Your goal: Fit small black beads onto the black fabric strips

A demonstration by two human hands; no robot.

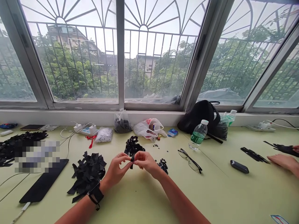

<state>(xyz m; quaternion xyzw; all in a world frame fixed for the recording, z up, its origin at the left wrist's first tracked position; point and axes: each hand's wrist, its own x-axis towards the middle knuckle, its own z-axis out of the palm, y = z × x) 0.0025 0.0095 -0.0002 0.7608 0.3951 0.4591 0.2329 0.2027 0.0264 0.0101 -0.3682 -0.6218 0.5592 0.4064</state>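
Between my two hands is a short black fabric strip (132,158), pinched from both sides. My left hand (119,168) closes its thumb and finger on the strip's left side. My right hand (146,162) grips it from the right; whether a small part sits there too is hidden by the fingers. Just beyond lies a small heap of black pieces (133,144). A larger pile of cut black strips (90,169) is left of my left wrist. Small black rings (163,165) are heaped beside my right wrist, partly behind it.
Eyeglasses (190,160) and a water bottle (198,135) stand to the right, near a black case (239,166). Another person's hand (283,163) rests by black strips at far right. A black flat pad (44,180) and cables lie left. Plastic bags (149,128) line the window side.
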